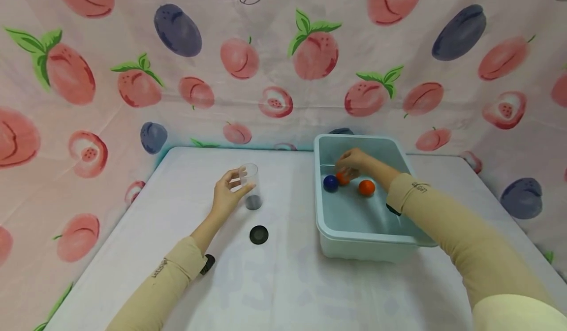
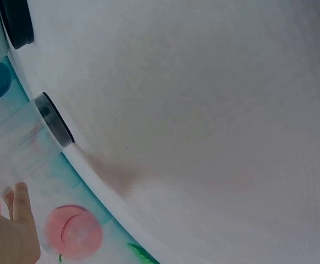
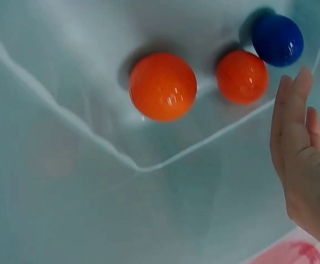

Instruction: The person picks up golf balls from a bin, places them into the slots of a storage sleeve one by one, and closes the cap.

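Note:
My left hand (image 1: 227,193) holds an upright clear cylindrical jar (image 1: 251,176) with a dark bottom, thumb on one side and fingers on the other. In the left wrist view the jar (image 2: 25,140) is tilted across the left side. A round black lid (image 1: 259,234) lies on the table nearer to me. My right hand (image 1: 354,163) reaches into a pale blue-green bin (image 1: 367,237), its fingers extended in the right wrist view. By its fingertips are a blue ball (image 3: 278,40) and an orange ball (image 3: 242,77); contact is unclear. Another orange ball (image 3: 163,87) lies apart.
The bin's raised walls surround the balls and my right hand. A white-covered table (image 1: 283,291) lies beneath everything. Behind it hangs a fruit-print cloth (image 1: 274,80), which also runs along both sides. Black wrist devices show at both cuffs.

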A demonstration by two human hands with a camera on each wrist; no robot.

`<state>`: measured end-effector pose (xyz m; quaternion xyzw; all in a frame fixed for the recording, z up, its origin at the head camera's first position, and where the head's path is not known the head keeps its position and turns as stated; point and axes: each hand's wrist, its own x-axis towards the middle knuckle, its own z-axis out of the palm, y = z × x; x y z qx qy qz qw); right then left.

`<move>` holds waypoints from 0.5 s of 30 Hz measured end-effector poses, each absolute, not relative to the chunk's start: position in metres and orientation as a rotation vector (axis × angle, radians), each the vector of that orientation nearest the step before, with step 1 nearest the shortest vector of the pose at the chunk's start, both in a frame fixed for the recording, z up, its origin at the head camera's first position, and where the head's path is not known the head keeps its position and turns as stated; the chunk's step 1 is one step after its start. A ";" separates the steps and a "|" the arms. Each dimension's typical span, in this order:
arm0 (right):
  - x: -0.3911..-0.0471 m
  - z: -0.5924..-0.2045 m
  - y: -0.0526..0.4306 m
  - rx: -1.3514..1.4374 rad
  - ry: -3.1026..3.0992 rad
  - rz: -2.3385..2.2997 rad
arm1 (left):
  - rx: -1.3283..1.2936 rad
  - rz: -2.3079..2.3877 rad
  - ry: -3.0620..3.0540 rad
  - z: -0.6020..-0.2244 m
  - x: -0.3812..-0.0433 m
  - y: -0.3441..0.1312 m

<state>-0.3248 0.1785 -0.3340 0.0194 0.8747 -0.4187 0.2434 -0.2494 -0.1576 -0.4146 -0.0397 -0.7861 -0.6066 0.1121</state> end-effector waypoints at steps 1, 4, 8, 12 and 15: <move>-0.325 -0.336 0.178 0.070 2.386 -1.153 | -0.119 -1.779 -2.310 -0.415 -0.249 -0.158; -0.325 -0.342 0.175 0.095 2.353 -1.185 | -0.120 -1.783 -2.307 -0.414 -0.249 -0.159; -0.332 -0.356 0.170 0.116 2.353 -1.167 | -0.108 -1.795 -2.298 -0.414 -0.247 -0.159; -0.367 -0.393 0.185 0.059 2.320 -1.188 | -0.119 -1.782 -2.307 -0.415 -0.249 -0.159; -0.385 -0.410 0.193 0.041 2.294 -1.192 | -0.129 -1.778 -2.304 -0.416 -0.249 -0.158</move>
